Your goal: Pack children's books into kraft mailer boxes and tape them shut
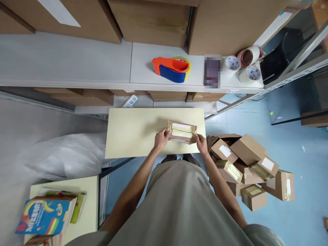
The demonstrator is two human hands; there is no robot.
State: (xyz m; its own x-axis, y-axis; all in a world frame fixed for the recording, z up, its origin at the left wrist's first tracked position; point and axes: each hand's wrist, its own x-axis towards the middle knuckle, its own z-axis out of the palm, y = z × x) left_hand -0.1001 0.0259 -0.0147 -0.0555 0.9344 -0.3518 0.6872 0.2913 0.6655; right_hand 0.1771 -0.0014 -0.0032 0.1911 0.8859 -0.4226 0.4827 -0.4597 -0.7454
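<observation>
A small cardboard box (182, 138) with white labels and shiny tape across it is held over the right half of the pale yellow table (130, 133). My left hand (161, 139) grips its left end, the thumb on the top edge. At the opposite end, my right hand (201, 143) has its fingers closed on the right corner. The box's underside is hidden, so I cannot tell whether it rests on the tabletop.
On the shelf ahead lie an orange and blue tape dispenser (171, 69) and tape rolls (232, 63) below large cartons (156, 24). Several taped boxes (248, 150) are heaped on the floor at right. Books (47, 215) lie on a table at lower left, near plastic wrap (69, 155).
</observation>
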